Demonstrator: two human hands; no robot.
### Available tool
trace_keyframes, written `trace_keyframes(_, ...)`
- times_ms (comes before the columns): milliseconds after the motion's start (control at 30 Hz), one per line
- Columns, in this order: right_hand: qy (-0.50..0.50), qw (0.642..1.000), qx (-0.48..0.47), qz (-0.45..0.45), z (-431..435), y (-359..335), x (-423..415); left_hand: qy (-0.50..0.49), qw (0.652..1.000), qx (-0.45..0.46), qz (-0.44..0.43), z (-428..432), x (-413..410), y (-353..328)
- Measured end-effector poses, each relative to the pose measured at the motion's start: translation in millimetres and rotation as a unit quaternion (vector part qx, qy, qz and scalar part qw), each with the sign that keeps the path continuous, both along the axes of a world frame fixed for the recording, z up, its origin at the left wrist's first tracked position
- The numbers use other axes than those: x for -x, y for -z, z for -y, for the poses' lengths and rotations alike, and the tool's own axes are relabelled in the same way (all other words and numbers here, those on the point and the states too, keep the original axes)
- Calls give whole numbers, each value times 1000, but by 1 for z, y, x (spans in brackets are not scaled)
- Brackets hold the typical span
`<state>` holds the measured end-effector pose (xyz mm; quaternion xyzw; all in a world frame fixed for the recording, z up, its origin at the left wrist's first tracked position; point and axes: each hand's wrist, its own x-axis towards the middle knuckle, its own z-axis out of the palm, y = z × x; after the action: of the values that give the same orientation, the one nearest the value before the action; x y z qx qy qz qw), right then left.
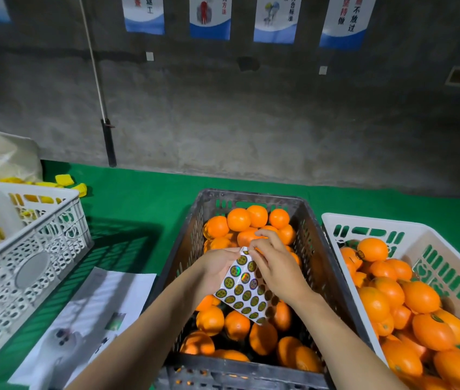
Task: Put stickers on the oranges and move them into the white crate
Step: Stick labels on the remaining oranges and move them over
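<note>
Sticker sheet (244, 288) held over the dark crate (318, 266) of oranges (238, 219) at centre, gripped along its left edge by the left hand (217, 267), top corner pinched by the right hand (275, 267) with curled fingers. White crate (364, 222) at right, part-filled with oranges, some already stickered; another white crate (30, 266) far left on green cloth (144, 198).

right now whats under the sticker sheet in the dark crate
Under the sticker sheet, held by the left hand and picked at by the right hand, loose oranges fill the dark crate. The fruit directly behind the sheet and hands is hidden.
</note>
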<state>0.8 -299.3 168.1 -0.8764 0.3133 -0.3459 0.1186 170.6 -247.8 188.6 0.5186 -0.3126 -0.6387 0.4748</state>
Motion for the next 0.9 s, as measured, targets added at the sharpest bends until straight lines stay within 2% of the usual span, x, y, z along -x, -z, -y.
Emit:
trace_keyframes(133,-16,999,-33,-9,0,2,-2,-74,993,17,92,1,1,3)
trace_keyframes(233,-13,998,-54,2,0,2,-3,-98,974,61,194,-3,7,-4)
trace_keyframes(267,-6,998,-59,8,0,2,-3,-106,970,76,204,-3,8,-7)
trace_keyframes(433,18,998,-50,18,0,-4,1,-92,990,43,97,-8,14,-18)
trace_keyframes(567,2,999,-51,15,-3,-5,1,-84,994,2,67,-9,10,-17)
trace_keyframes(800,-18,999,-47,-10,-5,-7,0,-149,985,13,91,-8,12,-12)
trace_keyframes(900,-5,998,-66,19,-2,-12,-1,-231,957,39,173,-6,4,-8)
